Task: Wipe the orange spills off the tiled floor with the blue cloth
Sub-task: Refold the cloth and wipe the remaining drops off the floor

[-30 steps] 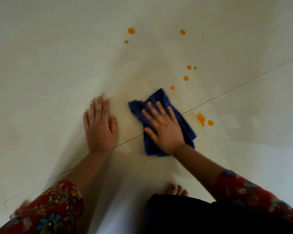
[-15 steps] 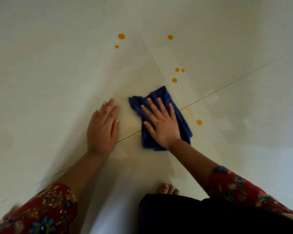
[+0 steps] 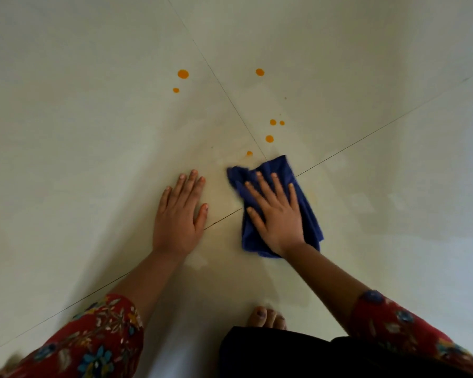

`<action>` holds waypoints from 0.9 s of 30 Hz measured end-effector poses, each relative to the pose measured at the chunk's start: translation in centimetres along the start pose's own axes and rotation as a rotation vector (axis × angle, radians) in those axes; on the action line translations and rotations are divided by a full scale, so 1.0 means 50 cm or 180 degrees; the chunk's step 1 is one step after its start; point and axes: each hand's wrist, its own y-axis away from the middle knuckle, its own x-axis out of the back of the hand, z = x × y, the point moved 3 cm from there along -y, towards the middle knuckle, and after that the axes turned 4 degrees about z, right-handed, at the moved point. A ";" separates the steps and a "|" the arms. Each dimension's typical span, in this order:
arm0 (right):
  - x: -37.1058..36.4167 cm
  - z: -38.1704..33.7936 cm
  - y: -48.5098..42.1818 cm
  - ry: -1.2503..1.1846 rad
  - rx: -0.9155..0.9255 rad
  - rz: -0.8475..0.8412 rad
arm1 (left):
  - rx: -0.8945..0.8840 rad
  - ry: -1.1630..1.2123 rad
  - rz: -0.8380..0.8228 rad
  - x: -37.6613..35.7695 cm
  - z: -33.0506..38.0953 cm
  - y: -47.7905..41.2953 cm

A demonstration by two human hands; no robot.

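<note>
Orange spills are fewer on the near side than they were a second ago. Then a large blot and a small drop lay just right of the blue cloth. Half a second ago only the small drop was left. Now that patch of the tiled floor shows no orange, only a faint yellowish film beside the cloth's right edge.

The cloth lies crumpled over the corner where four tiles meet, hiding the crossing of the grout lines. Our right hand presses it flat with fingers straight and spread, so the grip is wide, with nothing pinched or bunched. Our left hand rests palm down on bare tile just beside it, its grip also wide and holding nothing. We judge it is there as a prop.

We take the near-right spots as dealt with. Seven drops remain, all beyond the cloth:
- One small drop sits almost at the cloth's far left corner and looks slightly smeared.
- Three are clustered a little farther on, on the far-right tile.
- One lies well beyond those.
- Two are on the far-left tile.

We think the next stroke should push away from us over the nearest drop. The film may want a second pass, and a loaded cloth face could streak.
</note>
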 end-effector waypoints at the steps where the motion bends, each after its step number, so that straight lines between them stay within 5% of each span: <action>1: -0.006 -0.018 0.021 -0.0070 0.0333 -0.0086 | 0.0009 0.0002 0.0000 0.000 -0.001 0.000; 5: -0.007 0.040 0.140 -0.0123 0.1236 -0.0313 | 0.0011 0.0015 -0.0038 -0.001 -0.001 -0.005; 10: 0.037 0.220 0.071 0.0003 -0.0629 0.0005 | 0.0012 0.0081 0.0034 0.002 0.002 -0.004; 15: 0.036 0.140 -0.057 -0.0125 -0.1657 0.0092 | 0.0261 0.0438 0.0499 0.013 0.017 -0.026; 18: 0.038 0.004 -0.042 -0.1230 -0.0924 0.0033 | 0.0720 0.0913 0.0794 0.032 0.061 -0.053; 21: 0.061 -0.023 0.011 -0.2528 -0.1100 0.0793 | 0.0995 0.1028 0.0115 0.019 0.121 -0.062; 24: 0.066 0.039 0.054 -0.1328 -0.2165 0.0835 | 0.1049 0.0843 -0.0176 0.004 0.163 -0.056; 27: 0.066 0.060 0.067 -0.0912 -0.2077 0.0396 | 0.1287 0.1301 -0.0016 0.024 0.192 -0.057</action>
